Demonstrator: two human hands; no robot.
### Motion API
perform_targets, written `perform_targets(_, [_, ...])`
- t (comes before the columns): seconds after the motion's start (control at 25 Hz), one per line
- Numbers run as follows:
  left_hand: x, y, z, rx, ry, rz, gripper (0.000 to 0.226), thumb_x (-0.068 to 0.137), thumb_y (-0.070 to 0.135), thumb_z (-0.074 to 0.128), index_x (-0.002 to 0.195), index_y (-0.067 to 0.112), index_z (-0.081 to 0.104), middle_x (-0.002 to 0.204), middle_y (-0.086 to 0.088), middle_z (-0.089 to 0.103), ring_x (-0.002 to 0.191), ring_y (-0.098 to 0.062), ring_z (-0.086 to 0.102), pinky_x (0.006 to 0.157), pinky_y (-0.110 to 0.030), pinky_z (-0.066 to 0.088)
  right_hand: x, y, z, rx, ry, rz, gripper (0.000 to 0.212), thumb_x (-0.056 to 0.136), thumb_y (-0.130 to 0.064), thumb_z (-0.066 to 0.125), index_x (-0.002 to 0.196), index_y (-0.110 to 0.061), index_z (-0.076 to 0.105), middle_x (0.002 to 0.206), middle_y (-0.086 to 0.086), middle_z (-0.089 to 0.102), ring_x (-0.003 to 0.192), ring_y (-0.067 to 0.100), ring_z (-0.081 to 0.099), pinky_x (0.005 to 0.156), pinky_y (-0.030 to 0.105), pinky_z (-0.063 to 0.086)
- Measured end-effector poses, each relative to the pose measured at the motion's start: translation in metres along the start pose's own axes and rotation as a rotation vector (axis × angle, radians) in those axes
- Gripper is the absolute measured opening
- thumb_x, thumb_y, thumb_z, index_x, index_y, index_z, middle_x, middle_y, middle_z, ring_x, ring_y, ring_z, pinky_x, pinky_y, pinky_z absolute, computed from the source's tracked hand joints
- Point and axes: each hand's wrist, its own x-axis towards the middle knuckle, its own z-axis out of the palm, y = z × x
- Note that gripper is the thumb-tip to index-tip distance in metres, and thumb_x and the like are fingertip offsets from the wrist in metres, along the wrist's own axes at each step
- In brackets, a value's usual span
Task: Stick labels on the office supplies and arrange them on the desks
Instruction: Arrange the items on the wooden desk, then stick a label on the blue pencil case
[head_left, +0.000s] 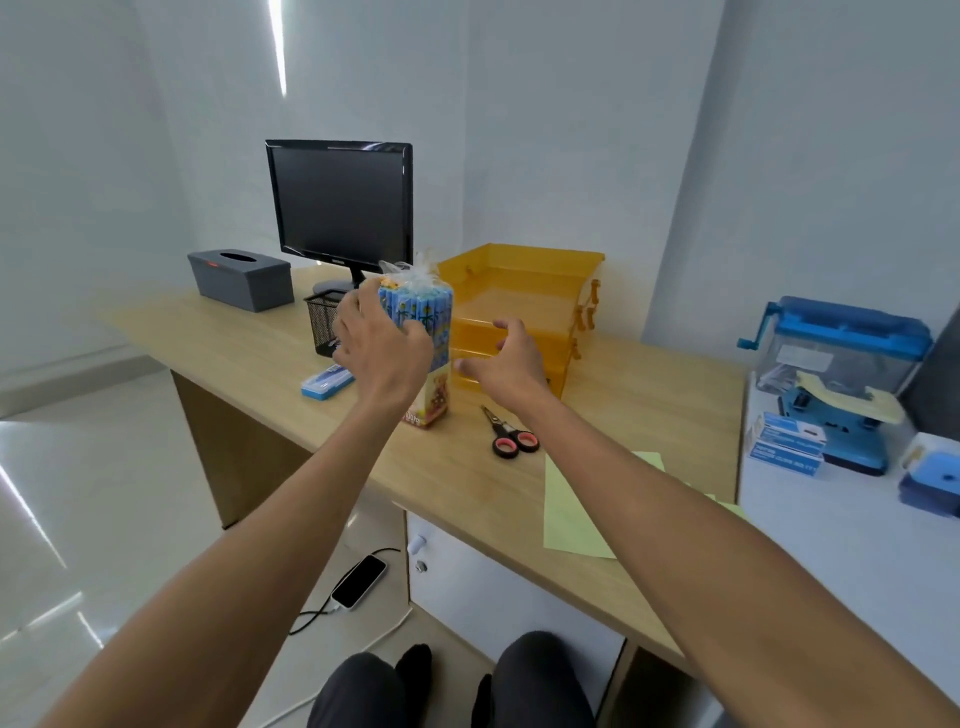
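A tall plastic-wrapped pack of blue patterned pencils stands upright on the wooden desk. My left hand grips its upper part, fingers curled round the front. My right hand hovers just right of the pack with fingers spread, in front of the orange stacked paper tray, holding nothing. Black scissors with pink-lined handles lie near the desk's front. A pale green paper sheet lies under my right forearm.
Behind the pack are a black mesh pen holder, a dark monitor and a grey tissue box. A blue case lies at left. On the white desk at right stand a blue shredder and staple boxes. A phone lies on the floor.
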Motion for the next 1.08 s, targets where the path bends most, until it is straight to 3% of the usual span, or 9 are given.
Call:
perform_targets(0.16, [-0.026,0.023,0.004,-0.004,0.095,0.292,0.043,0.085,0.01,0.056,0.127,0.017,0.05,0.13,-0.006,0.047,0.122,-0.019,0.04,0.1,-0.037,0.027,-0.011,0.007,-0.035,-0.004,0.003,-0.016,0.042,0.087,-0.03,0.069,0.125,-0.021,0.054,0.116,0.0,0.057,0.099,0.014,0.056,0.074,0.026,0.048])
perform_targets(0.32, [-0.054,0.039,0.026,-0.007,0.015,0.408,0.038,0.086,0.008,0.053,0.123,0.016,0.053,0.122,-0.004,0.051,0.113,-0.017,0.044,0.095,-0.034,0.031,-0.018,0.026,-0.075,-0.03,0.05,-0.004,0.021,0.089,-0.025,0.067,0.109,-0.017,0.066,0.099,-0.003,0.063,0.082,0.007,0.055,0.058,0.016,0.04])
perform_targets(0.4, [-0.065,0.043,0.041,-0.057,-0.182,0.448,0.031,0.09,0.007,0.052,0.12,0.014,0.057,0.12,-0.003,0.055,0.112,-0.017,0.049,0.097,-0.033,0.039,-0.019,0.04,-0.095,-0.065,0.058,0.022,0.016,0.089,-0.023,0.068,0.104,-0.017,0.07,0.1,-0.002,0.066,0.085,0.008,0.058,0.062,0.018,0.041])
perform_targets(0.48, [-0.078,0.043,0.057,-0.077,-0.483,0.489,0.027,0.093,0.006,0.053,0.118,0.013,0.061,0.118,-0.003,0.058,0.11,-0.016,0.053,0.096,-0.031,0.045,-0.02,0.057,-0.111,-0.103,0.034,0.064,0.011,0.087,-0.021,0.069,0.098,-0.018,0.071,0.1,0.0,0.068,0.091,0.014,0.062,0.072,0.023,0.044])
perform_targets(0.6, [-0.095,0.032,0.083,0.039,-0.812,0.48,0.029,0.095,0.011,0.058,0.122,0.02,0.061,0.122,0.002,0.055,0.11,-0.011,0.05,0.096,-0.03,0.043,-0.02,0.086,-0.125,-0.155,-0.008,0.113,0.012,0.087,-0.014,0.065,0.095,-0.021,0.071,0.1,0.001,0.068,0.093,0.017,0.062,0.073,0.024,0.044])
perform_targets(0.76, [-0.105,0.018,0.114,0.182,-0.838,0.496,0.026,0.096,0.021,0.058,0.122,0.025,0.062,0.126,0.004,0.054,0.119,-0.015,0.046,0.1,-0.033,0.035,-0.015,0.123,-0.133,-0.204,-0.034,0.13,0.026,0.089,-0.005,0.052,0.096,-0.023,0.07,0.099,0.002,0.069,0.093,0.019,0.063,0.065,0.024,0.046])
perform_targets(0.88, [-0.108,0.017,0.13,0.252,-0.81,0.549,0.024,0.098,0.028,0.055,0.121,0.03,0.062,0.123,0.006,0.054,0.121,-0.015,0.042,0.09,-0.032,0.024,-0.01,0.142,-0.135,-0.222,-0.079,0.13,0.028,0.087,-0.004,0.053,0.098,-0.023,0.07,0.096,0.0,0.068,0.086,0.016,0.062,0.055,0.02,0.042])
perform_targets(1.08, [-0.104,0.021,0.144,0.191,-0.82,0.529,0.026,0.096,0.029,0.058,0.121,0.032,0.061,0.115,0.01,0.056,0.113,-0.011,0.044,0.085,-0.032,0.024,-0.003,0.154,-0.136,-0.242,-0.127,0.076,0.026,0.085,-0.004,0.06,0.098,-0.024,0.069,0.088,-0.005,0.068,0.084,0.011,0.062,0.068,0.018,0.047])
